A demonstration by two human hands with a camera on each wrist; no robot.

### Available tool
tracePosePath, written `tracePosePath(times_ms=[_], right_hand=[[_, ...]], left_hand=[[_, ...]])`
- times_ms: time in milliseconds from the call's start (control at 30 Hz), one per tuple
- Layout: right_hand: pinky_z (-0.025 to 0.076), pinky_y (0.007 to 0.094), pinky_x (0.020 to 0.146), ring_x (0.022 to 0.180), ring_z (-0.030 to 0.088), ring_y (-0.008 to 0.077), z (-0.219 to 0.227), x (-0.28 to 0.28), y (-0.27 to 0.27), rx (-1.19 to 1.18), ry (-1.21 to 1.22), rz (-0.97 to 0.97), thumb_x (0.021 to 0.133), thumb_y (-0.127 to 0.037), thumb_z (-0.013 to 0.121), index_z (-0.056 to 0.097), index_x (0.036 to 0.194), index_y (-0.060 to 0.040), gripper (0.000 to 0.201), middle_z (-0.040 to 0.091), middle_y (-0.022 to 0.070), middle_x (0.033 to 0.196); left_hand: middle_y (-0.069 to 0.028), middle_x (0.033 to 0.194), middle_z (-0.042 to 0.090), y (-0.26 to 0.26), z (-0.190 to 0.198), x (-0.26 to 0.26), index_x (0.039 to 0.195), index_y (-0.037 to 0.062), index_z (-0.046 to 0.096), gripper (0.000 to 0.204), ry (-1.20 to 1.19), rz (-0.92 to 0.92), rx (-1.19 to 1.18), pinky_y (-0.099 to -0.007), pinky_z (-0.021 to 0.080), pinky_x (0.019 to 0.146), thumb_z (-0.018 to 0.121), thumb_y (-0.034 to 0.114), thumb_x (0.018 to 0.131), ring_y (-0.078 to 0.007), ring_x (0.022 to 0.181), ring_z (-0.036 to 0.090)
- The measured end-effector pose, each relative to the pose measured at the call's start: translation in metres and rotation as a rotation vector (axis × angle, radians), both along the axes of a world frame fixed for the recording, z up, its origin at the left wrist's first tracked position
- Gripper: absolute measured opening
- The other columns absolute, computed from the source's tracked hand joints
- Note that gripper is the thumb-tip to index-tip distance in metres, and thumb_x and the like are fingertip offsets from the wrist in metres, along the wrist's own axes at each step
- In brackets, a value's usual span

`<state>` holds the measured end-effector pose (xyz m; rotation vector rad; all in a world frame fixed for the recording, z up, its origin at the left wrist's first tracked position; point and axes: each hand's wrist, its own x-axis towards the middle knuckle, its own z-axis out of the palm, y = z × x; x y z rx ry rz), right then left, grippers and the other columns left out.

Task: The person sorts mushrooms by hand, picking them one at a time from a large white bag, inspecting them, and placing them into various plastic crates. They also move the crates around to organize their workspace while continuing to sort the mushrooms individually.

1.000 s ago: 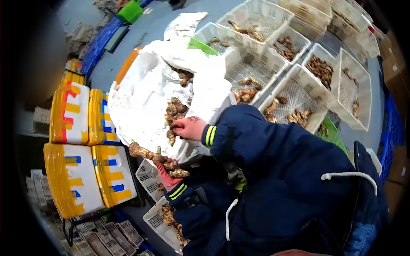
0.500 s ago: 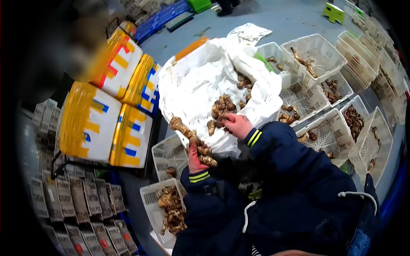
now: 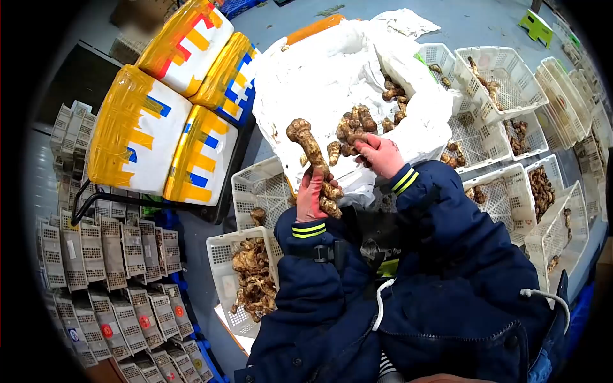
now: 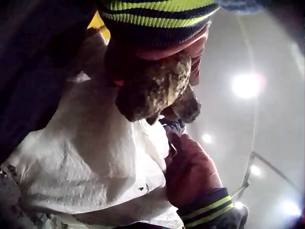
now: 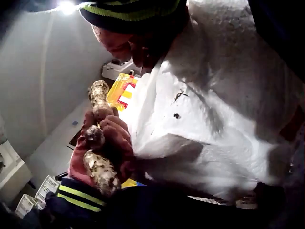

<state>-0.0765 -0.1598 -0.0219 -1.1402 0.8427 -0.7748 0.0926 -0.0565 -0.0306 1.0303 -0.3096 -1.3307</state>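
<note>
My left hand grips several brown, scaly mushrooms at the near edge of a white cloth lining a large container. A long thick-stemmed mushroom points up and away from it; shorter ones stick out by the palm. In the right wrist view these mushrooms lie across the curled fingers. My right hand pinches a brown mushroom at the near side of a small pile on the cloth; its fingertips are mostly hidden. A small pale mushroom lies between the hands.
White plastic baskets with mushrooms stand to the right. Another basket, full of mushrooms, is at my near left. Taped foam boxes sit on a black-framed cart. Many stacked crates fill the lower left.
The head view has turned, shifting the scene. The long mushroom in my left hand now points more upward and lies closer over the cloth. My right hand stays by the pile, still pinching.
</note>
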Motion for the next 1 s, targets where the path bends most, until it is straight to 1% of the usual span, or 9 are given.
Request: tracePosePath(times_ms=[200, 233, 367, 433, 467, 533, 667, 933, 1000], right_hand=[[0.042, 0.0194, 0.058, 0.072, 0.052, 0.0044, -0.013, 0.017, 0.002, -0.050, -0.335, 0.087, 0.083, -0.017, 0.058, 0.046, 0.120, 0.0001, 0.042, 0.059, 0.0048, 0.095], [0.043, 0.0192, 0.059, 0.070, 0.050, 0.0041, -0.013, 0.020, 0.006, -0.154, -0.251, -0.010, 0.081, -0.017, 0.062, 0.047, 0.119, 0.0011, 0.044, 0.060, 0.0054, 0.093], [0.044, 0.0209, 0.060, 0.067, 0.054, 0.0079, -0.016, 0.013, 0.006, -0.111, 0.051, 0.057, 0.078, -0.017, 0.064, 0.053, 0.096, 0.0029, 0.028, 0.061, 0.0054, 0.084], [0.044, 0.0226, 0.056, 0.063, 0.055, 0.0097, -0.010, 0.017, 0.010, 0.071, -0.398, -0.098, 0.079, -0.015, 0.064, 0.054, 0.091, 0.0018, 0.023, 0.062, 0.0065, 0.080], [0.044, 0.0226, 0.056, 0.063, 0.055, 0.0097, -0.005, 0.014, 0.010, 0.073, -0.396, -0.100, 0.079, -0.015, 0.064, 0.054, 0.091, 0.0018, 0.023, 0.062, 0.0065, 0.080], [0.046, 0.0243, 0.056, 0.061, 0.057, 0.0120, 0.006, 0.005, 0.004, 0.101, -0.512, -0.070, 0.079, -0.015, 0.063, 0.056, 0.094, 0.0020, 0.024, 0.062, 0.0076, 0.077], [0.047, 0.0270, 0.056, 0.062, 0.060, 0.0169, 0.003, -0.004, -0.001, 0.135, -0.451, -0.050, 0.079, -0.011, 0.062, 0.057, 0.092, 0.0037, 0.020, 0.063, 0.0101, 0.074], [0.046, 0.0256, 0.054, 0.058, 0.058, 0.0134, -0.004, 0.004, 0.002, 0.071, -0.269, -0.049, 0.081, -0.014, 0.061, 0.057, 0.089, 0.0016, 0.018, 0.063, 0.0087, 0.072], [0.045, 0.0244, 0.052, 0.058, 0.058, 0.0116, 0.001, 0.006, 0.006, -0.005, -0.021, 0.001, 0.079, -0.018, 0.064, 0.057, 0.089, -0.0002, 0.022, 0.062, 0.0056, 0.071]], left_hand=[[-0.0075, 0.081, 0.058, -0.005, -0.005, -0.013, 0.113, -0.0025, 0.048, 0.042, -0.290, -0.184, -0.063, -0.0290, 0.050, 0.054, 0.066, 0.017, 0.080, -0.0160, 0.064, 0.058], [-0.0068, 0.084, 0.059, -0.009, -0.029, -0.011, 0.112, -0.0019, 0.049, 0.043, -0.339, -0.180, -0.071, -0.0263, 0.049, 0.058, 0.068, 0.015, 0.077, -0.0135, 0.067, 0.058], [-0.0054, 0.088, 0.060, -0.007, -0.011, -0.031, 0.110, 0.0002, 0.053, 0.040, -0.499, -0.227, -0.045, -0.0235, 0.047, 0.062, 0.069, 0.013, 0.076, -0.0107, 0.071, 0.057], [-0.0084, 0.081, 0.059, -0.009, -0.012, -0.033, 0.110, -0.0011, 0.050, 0.034, -0.572, -0.196, -0.087, -0.0277, 0.048, 0.056, 0.063, 0.010, 0.081, -0.0146, 0.063, 0.057], [-0.0084, 0.081, 0.059, -0.008, -0.012, -0.033, 0.110, -0.0011, 0.050, 0.034, -0.570, -0.198, -0.085, -0.0277, 0.048, 0.056, 0.063, 0.010, 0.081, -0.0146, 0.063, 0.057], [-0.0055, 0.076, 0.057, -0.007, -0.010, -0.029, 0.110, 0.0003, 0.050, 0.032, -0.125, -0.163, -0.076, -0.0280, 0.048, 0.056, 0.061, 0.016, 0.084, -0.0145, 0.061, 0.056], [-0.0020, 0.074, 0.053, -0.008, -0.007, -0.023, 0.109, 0.0035, 0.048, 0.040, 0.171, -0.108, -0.081, -0.0296, 0.049, 0.056, 0.052, 0.037, 0.088, -0.0134, 0.061, 0.054], [-0.0053, 0.076, 0.057, -0.011, -0.010, -0.020, 0.110, 0.0044, 0.050, 0.062, 0.236, -0.039, -0.061, -0.0339, 0.049, 0.055, 0.049, 0.059, 0.079, -0.0174, 0.061, 0.056], [-0.0077, 0.077, 0.056, -0.013, -0.013, -0.018, 0.110, 0.0035, 0.049, 0.064, 0.258, -0.088, -0.118, -0.0335, 0.049, 0.056, 0.047, 0.061, 0.080, -0.0170, 0.064, 0.056]])
